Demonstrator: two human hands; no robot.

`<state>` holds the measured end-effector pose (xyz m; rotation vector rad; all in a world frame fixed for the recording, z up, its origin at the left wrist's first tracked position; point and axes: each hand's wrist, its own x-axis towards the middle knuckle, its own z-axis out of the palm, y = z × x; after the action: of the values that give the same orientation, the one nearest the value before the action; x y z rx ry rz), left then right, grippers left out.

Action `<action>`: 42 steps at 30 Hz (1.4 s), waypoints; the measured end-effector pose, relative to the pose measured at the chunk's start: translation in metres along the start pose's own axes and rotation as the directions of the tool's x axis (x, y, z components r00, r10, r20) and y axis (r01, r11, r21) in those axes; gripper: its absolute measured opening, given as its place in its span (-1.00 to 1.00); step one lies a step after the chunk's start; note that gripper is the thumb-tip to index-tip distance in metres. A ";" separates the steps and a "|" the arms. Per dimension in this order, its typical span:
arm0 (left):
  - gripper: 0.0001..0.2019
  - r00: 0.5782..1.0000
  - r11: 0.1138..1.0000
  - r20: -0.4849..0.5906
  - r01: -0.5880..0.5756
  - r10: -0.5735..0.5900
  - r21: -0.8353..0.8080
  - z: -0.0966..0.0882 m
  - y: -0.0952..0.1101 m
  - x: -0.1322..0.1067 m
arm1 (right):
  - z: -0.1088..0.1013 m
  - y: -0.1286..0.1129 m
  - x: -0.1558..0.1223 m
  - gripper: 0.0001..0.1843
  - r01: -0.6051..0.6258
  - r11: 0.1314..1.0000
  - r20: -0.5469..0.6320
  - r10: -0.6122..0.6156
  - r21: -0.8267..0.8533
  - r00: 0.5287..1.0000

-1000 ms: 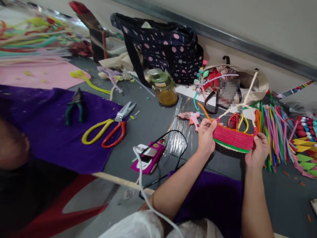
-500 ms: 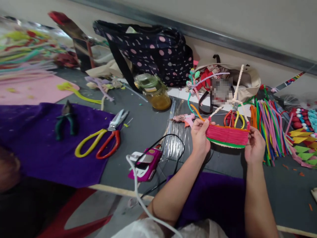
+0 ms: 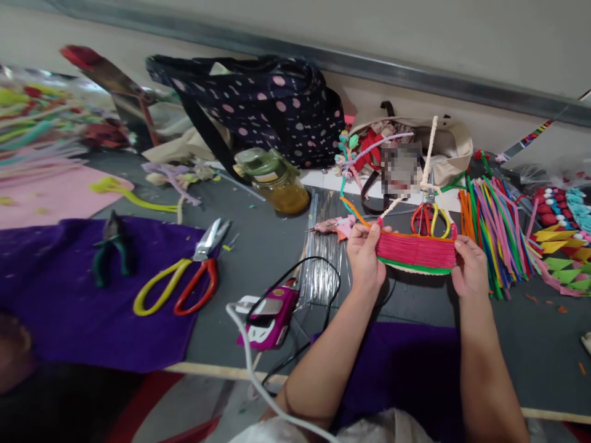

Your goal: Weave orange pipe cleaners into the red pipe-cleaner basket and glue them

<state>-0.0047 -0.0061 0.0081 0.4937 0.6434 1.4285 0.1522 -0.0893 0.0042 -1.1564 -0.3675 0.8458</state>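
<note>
I hold a small woven piece of pink pipe cleaners (image 3: 415,252), edged with orange above and green below, level over the grey table (image 3: 277,237). My left hand (image 3: 364,258) grips its left end with the fingers closed round it. My right hand (image 3: 470,271) pinches its right end. White fuzzy stems (image 3: 429,160) rise from the piece and cross above it. An orange stem curls up from the left end.
A bundle of coloured pipe cleaners (image 3: 494,237) lies right of my hands. Small scissors (image 3: 431,218) and a pink glue gun (image 3: 335,226) sit just behind the piece. Large yellow-red scissors (image 3: 184,283), green pliers (image 3: 111,249), a phone (image 3: 270,314), a jar (image 3: 277,181) and bags are further left and behind.
The view has swung so everything sits further left and lower in frame. Both hands keep the same grip on the woven piece, which now lies more level.
</note>
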 end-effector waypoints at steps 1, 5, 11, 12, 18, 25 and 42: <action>-0.62 1.000 1.000 -0.004 0.001 -0.001 0.001 0.000 0.000 0.000 | -0.001 0.001 0.001 -0.80 -0.032 0.999 0.018 0.031 0.023 0.999; -0.61 1.000 1.000 -0.002 0.010 -0.010 -0.004 0.001 0.000 -0.002 | -0.007 0.007 0.005 -0.77 -0.148 0.985 0.061 0.143 0.086 0.988; -0.61 1.000 1.000 0.013 -0.012 0.011 0.006 0.001 0.000 -0.002 | -0.011 0.012 0.006 -0.66 -0.261 0.961 0.111 0.250 0.097 0.962; -0.60 1.000 1.000 0.008 -0.013 0.012 0.012 0.001 0.000 -0.002 | -0.011 0.011 0.006 -0.66 -0.269 0.959 0.119 0.258 0.088 0.959; -0.63 0.997 0.997 0.038 -0.063 0.061 0.052 0.002 -0.002 -0.005 | -0.003 0.002 -0.001 -0.75 0.223 0.956 -0.104 -0.245 -0.194 0.964; -0.66 0.987 0.977 0.112 -0.134 0.116 0.167 0.006 -0.004 -0.014 | 0.011 -0.001 -0.020 -0.77 0.668 0.346 0.394 -0.597 -0.659 0.699; -0.69 0.992 0.991 0.124 -0.035 0.019 0.127 0.007 -0.008 -0.021 | 0.013 0.002 -0.019 -0.81 0.725 0.233 0.617 -0.398 -0.649 0.679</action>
<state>0.0060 -0.0271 0.0103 0.6895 0.6343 1.3759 0.1307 -0.0944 0.0101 -1.6310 -1.5931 0.0711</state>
